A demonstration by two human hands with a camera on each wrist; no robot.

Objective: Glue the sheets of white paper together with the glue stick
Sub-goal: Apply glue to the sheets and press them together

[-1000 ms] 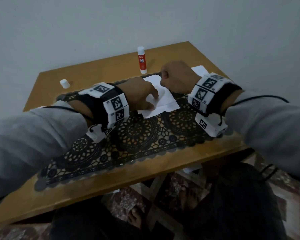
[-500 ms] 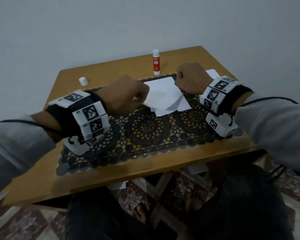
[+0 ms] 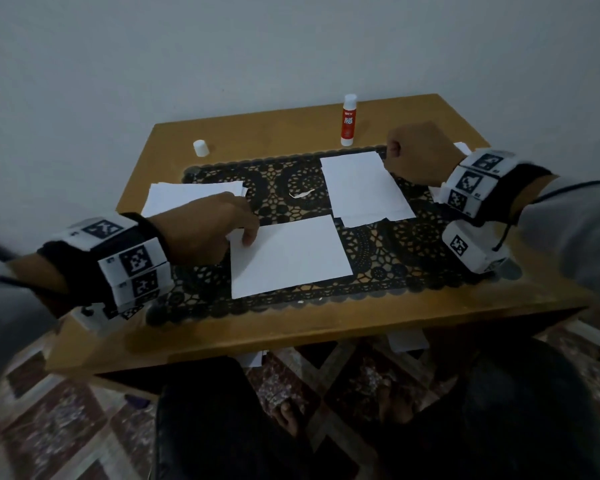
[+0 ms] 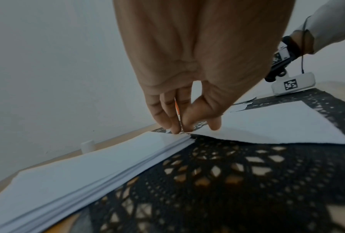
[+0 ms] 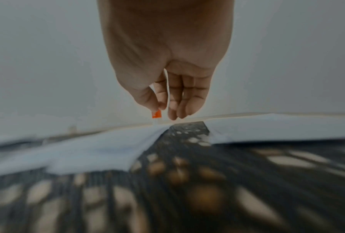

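A single white sheet (image 3: 288, 256) lies on the black lace mat (image 3: 378, 251) at the front centre. My left hand (image 3: 246, 237) pinches its left corner, thumb on top in the left wrist view (image 4: 193, 127). The sheet (image 4: 267, 124) bulges slightly upward by the thumb. A stack of white sheets (image 3: 191, 197) lies just behind that hand. Overlapping white sheets (image 3: 364, 188) lie at the right. My right hand (image 3: 394, 148) hovers at their far right corner, fingers loosely curled and holding nothing (image 5: 167, 112). The uncapped red glue stick (image 3: 349, 121) stands upright behind the mat.
The white cap (image 3: 200, 147) stands on the wooden table (image 3: 291, 341) at the back left. A small paper scrap (image 3: 302, 194) lies mid-mat. A wall rises directly behind the table. My legs and bare feet are under the front edge.
My left hand left the overlapping sheets and moved left and nearer. It now holds a single sheet at the front centre. The right hand stays by the right pile.
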